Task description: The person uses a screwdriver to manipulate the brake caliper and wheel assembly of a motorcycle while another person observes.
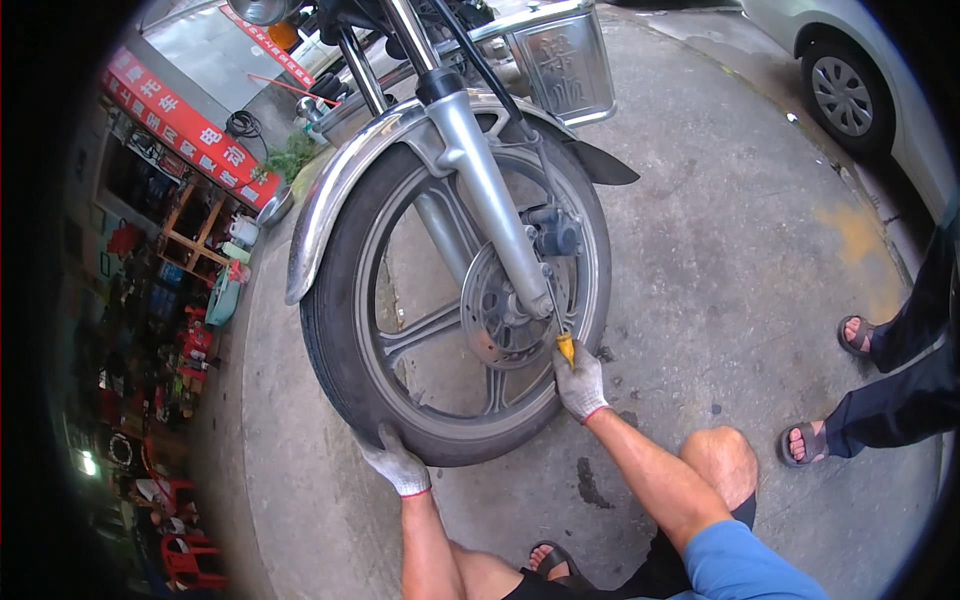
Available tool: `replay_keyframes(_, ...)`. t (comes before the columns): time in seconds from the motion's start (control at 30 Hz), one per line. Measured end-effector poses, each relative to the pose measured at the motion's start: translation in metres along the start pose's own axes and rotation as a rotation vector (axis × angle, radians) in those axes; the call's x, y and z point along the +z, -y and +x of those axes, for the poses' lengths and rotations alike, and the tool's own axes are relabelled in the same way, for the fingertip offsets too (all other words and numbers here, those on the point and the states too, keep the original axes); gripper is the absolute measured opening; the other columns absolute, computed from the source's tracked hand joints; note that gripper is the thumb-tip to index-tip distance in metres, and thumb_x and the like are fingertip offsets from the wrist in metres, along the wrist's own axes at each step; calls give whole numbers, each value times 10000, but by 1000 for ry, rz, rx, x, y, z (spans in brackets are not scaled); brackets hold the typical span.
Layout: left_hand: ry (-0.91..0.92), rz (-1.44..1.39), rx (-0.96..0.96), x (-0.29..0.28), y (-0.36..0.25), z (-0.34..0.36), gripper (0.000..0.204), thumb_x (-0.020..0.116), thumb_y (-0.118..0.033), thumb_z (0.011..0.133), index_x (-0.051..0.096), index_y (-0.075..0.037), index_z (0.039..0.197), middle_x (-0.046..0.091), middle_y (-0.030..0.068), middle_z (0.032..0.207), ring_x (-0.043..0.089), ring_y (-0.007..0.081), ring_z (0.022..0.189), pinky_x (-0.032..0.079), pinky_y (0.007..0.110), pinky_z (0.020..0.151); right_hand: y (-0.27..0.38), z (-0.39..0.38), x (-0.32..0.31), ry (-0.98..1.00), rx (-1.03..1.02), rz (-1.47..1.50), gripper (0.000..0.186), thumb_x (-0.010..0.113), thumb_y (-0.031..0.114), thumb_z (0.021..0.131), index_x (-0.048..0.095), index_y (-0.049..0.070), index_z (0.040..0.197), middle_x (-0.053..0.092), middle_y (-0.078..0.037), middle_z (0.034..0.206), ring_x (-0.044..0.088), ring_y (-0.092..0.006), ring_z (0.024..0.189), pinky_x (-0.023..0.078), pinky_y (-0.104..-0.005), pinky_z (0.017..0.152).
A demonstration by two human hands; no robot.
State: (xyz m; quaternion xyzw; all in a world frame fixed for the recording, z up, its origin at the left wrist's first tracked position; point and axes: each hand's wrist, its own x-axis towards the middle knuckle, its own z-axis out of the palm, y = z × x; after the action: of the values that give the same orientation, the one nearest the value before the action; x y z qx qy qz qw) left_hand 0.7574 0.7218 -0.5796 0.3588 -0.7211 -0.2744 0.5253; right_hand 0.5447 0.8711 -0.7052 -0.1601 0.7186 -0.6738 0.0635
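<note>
A motorcycle's front wheel with a black tyre and grey cast spokes stands before me, turned slightly. My right hand, in a whitish work glove, is closed on a screwdriver with a yellow handle. Its thin shaft points up to the lower end of the silver fork leg, beside the axle; the tip's exact contact is hard to make out. Behind the fork leg lies the brake disc, with the dark caliper above it. My left hand, also gloved, grips the bottom left of the tyre.
A chrome mudguard arches over the wheel, and a metal side box sits behind. At right, a person's sandalled foot is close to my knee. A silver car stands farther back. Cluttered shop goods and a red chair line the left.
</note>
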Motion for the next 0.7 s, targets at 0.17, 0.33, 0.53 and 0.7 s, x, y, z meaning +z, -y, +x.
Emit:
replay_keyframes(0.17, -22, 1, 2, 0, 4, 0, 488, 521, -202, 950, 437, 85, 1335, 529, 193, 1306, 506, 277, 1171, 356, 368, 1037, -2, -1, 6, -24, -11, -42, 286, 607, 212, 876, 570, -1, 1063, 620, -282, 824, 614, -461, 818, 484, -500, 657)
replay_keyframes(0.33, -24, -8, -3, -1, 7, -1, 472, 515, -180, 948, 439, 83, 1333, 534, 187, 1300, 509, 272, 1164, 361, 367, 1034, -2, -1, 9, -60, -47, -67, 258, 607, 212, 876, 568, 3, 1021, 612, -286, 806, 603, -472, 795, 472, -517, 642)
replay_keyframes(0.53, -14, -24, -41, -2, 5, 0, 584, 577, -227, 913, 384, 103, 1356, 477, 233, 1335, 457, 318, 1221, 305, 397, 1069, -3, -1, 11, -60, -15, -25, 254, 605, 212, 875, 573, 5, 1018, 611, -288, 812, 600, -474, 803, 470, -520, 647)
replay_keyframes(0.7, -16, 16, -33, -3, 8, 0, 588, 566, -220, 909, 377, 114, 1355, 471, 247, 1338, 452, 328, 1228, 298, 402, 1074, -1, -1, 13, -61, 3, -22, 270, 601, 209, 876, 579, 5, 1052, 614, -288, 824, 602, -474, 813, 469, -517, 654)
